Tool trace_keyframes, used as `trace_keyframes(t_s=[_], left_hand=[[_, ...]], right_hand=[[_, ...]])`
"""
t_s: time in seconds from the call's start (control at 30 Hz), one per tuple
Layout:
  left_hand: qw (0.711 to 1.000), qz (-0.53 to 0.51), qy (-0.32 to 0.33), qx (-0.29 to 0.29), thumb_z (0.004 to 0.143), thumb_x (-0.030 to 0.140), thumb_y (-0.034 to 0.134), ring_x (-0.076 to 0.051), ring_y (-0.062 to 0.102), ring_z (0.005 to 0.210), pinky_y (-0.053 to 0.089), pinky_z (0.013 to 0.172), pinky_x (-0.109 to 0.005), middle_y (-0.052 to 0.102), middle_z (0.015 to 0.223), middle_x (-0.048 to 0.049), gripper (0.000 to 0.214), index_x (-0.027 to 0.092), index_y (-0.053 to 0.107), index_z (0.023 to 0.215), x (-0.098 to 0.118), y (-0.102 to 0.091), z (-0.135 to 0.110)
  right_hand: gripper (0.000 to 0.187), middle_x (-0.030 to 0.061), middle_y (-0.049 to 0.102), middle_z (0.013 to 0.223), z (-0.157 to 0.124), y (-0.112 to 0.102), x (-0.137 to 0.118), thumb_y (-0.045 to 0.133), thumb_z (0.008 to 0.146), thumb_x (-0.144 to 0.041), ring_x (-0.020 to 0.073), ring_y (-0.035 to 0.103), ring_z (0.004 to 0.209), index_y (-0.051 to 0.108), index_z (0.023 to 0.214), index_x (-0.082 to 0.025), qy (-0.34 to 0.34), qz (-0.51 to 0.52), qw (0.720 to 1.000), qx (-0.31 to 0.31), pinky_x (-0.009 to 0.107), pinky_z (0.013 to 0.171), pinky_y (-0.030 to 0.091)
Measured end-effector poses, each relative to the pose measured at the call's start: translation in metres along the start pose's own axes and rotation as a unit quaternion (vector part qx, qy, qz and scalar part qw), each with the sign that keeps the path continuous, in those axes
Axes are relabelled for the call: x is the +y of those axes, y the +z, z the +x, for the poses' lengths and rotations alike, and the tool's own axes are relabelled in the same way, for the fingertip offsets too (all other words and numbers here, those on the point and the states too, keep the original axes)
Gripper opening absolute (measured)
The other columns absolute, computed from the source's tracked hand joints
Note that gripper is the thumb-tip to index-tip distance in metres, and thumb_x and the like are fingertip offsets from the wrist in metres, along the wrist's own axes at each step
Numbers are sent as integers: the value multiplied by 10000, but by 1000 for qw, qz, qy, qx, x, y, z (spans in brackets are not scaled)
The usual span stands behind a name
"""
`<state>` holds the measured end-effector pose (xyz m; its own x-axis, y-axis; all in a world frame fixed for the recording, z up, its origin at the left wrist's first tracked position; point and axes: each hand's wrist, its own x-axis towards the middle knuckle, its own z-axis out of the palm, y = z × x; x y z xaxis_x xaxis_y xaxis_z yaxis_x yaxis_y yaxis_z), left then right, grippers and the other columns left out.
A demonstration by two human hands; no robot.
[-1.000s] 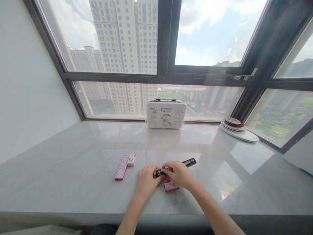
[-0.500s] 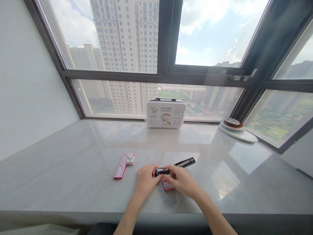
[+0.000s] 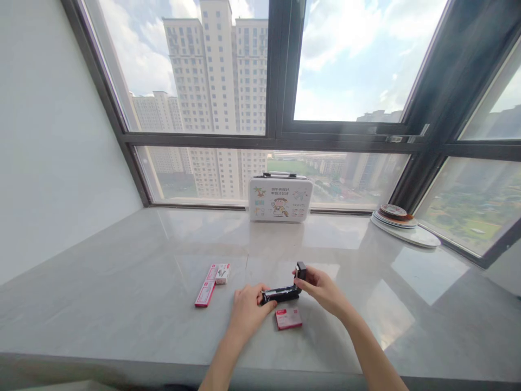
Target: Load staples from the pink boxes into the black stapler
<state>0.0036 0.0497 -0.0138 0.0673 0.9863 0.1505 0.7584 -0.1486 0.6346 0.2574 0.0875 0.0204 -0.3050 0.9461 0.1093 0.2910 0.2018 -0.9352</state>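
Note:
A black stapler (image 3: 281,294) lies on the grey marble-look sill, its long body level and its upper arm raised almost upright at the right end. My left hand (image 3: 250,307) is closed around the stapler's left end, thumb along the near side. With thumb and fingers, my right hand (image 3: 319,287) grips the raised arm (image 3: 301,270). Just in front of the stapler sits a small pink-and-white box (image 3: 288,319), touched by neither hand.
To the left lie two long pink boxes (image 3: 204,294) end to end, with a small white box (image 3: 222,273) beside them. A white carry case (image 3: 280,201) with cartoon prints stands against the window. Plates (image 3: 407,233) are stacked at the back right.
My right hand has moved right and up, from the stapler's body to its upper arm, which has swung from lying back to nearly upright. The box in front is now uncovered. The view has shifted slightly.

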Motion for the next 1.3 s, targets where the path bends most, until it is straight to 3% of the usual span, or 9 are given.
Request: trace_keyframes(t_s=[0.17,0.37,0.57,0.63,0.7,0.8,0.93,1.1,1.3], left_hand=[[1000,7,0,-2,820,429,760,-205,592,852,327,801,-302,628,803,15,275,306,745,1065,-1,0,0],[1000,20,19,10,835,399,743,-213,586,831,317,758,-309,630,789,8,174,246,682,893,-2,2,-1],[997,-38,43,47,822,106,552,-205,619,922,404,914,-345,658,961,-16,433,239,583,1232,3,-6,-14],[991,-75,108,8,761,18,465,-203,612,1055,427,980,-353,668,1133,-42,562,254,590,1256,14,-8,-22],[971,-94,205,-73,697,-25,433,-206,553,1240,416,1075,-364,637,1316,-28,685,296,629,1269,27,-8,-29],[941,-68,287,-167,677,-37,446,-219,469,1375,369,1172,-402,575,1459,40,742,368,688,1250,40,-6,-35],[963,-37,224,-142,777,43,515,-242,470,1375,384,1177,-424,547,1472,2,686,391,644,1354,25,-15,-32],[982,-94,127,-103,780,180,687,-245,482,1355,342,1216,-412,551,1459,-35,896,356,366,1598,-3,-30,-28],[974,-118,104,-163,757,264,792,-263,475,1357,331,1217,-422,562,1446,-30,989,373,319,1619,8,-21,-34]], right_hand=[[247,-73,438,637,17,20,-17,743,871,-439,117,412,613,704,922,-200,-39,-197,978,-49,247,568,247],[143,-53,556,671,15,35,-27,760,813,-262,131,485,649,719,937,-204,-39,-268,960,-72,252,587,239],[132,-27,588,629,16,17,-27,687,891,-317,134,486,591,755,884,-204,-13,-278,958,-73,267,576,227],[194,-20,585,647,18,11,-18,715,880,-387,139,482,609,741,866,-195,3,-280,959,-43,266,575,227],[293,-18,575,661,20,7,-6,717,878,-473,142,479,621,724,889,-180,21,-274,961,-19,259,571,241],[469,-31,549,633,17,4,14,611,936,-592,148,482,591,704,1068,-151,54,-239,969,-8,246,555,289],[664,-15,576,642,-2,2,31,578,919,-706,176,526,604,686,1233,-131,78,-92,992,42,255,570,366],[677,15,628,714,-35,17,28,568,915,-731,207,567,665,719,1253,-165,61,2,997,51,277,619,438],[641,19,653,764,-52,51,13,516,947,-719,239,612,745,707,1305,-223,50,5,998,42,296,678,492]])
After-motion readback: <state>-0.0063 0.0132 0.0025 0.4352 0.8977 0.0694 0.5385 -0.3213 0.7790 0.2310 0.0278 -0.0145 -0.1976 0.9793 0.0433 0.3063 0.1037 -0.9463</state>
